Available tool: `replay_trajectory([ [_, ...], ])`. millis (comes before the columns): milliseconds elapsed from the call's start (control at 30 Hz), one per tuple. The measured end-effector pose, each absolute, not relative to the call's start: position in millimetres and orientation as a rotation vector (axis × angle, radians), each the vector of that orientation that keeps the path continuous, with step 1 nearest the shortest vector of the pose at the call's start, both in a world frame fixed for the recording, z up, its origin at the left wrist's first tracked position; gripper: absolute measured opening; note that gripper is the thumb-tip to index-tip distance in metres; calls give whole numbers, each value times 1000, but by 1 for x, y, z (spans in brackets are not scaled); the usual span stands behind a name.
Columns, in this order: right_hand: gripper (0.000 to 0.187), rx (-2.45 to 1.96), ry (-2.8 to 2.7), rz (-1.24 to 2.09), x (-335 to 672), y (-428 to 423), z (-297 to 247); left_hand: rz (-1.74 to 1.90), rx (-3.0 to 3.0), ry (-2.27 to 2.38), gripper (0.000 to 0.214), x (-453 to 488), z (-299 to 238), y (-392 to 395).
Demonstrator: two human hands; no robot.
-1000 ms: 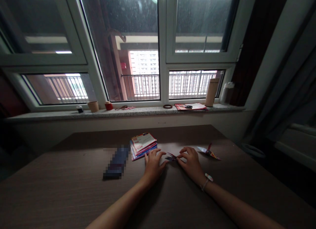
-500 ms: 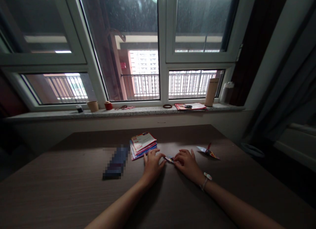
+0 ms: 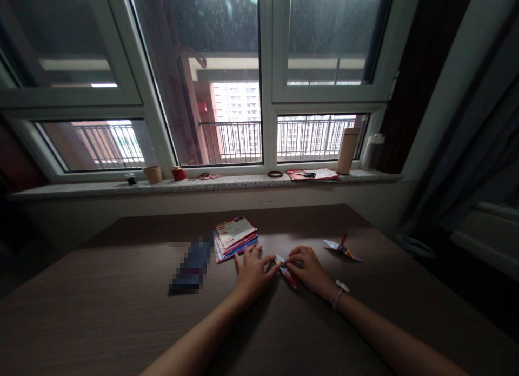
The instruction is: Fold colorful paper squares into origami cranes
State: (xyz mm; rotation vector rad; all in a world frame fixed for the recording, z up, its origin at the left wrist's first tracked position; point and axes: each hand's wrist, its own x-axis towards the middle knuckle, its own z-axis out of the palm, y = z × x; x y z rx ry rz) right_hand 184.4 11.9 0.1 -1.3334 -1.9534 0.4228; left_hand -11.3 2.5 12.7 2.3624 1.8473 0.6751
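"Where is the small, folded piece of red, white and yellow patterned paper (image 3: 289, 278)?"

"Between your two hands, low over the brown wood-grain table (image 3: 121, 311), its red pointed end turned towards you."

"And the hands?"

"Your left hand (image 3: 252, 273) pinches the paper's pale end with thumb and forefinger, the other fingers spread. Your right hand (image 3: 308, 270) grasps it from the opposite side, fingers curled — though the paper is tiny here and your fingertips cover part of it, so the exact grip is hard to read."

"What lies around them?"

"Just beyond your left hand is a stack of red-edged and blue printed paper sheets (image 3: 235, 236), with a dark blue, pixelated oblong object (image 3: 192, 268) to its left. Right of your right hand, apart from it, rests a white, red and yellow folded-paper figure (image 3: 341, 249) — and a pale band with a white tag (image 3: 343, 286) circles your right wrist"
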Motion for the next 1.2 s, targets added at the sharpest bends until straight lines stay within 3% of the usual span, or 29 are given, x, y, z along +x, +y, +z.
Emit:
replay_trajectory([
  [1200,14,-1407,-2038,387,182,13,3,566,2325,1831,43,-8,18,10],
])
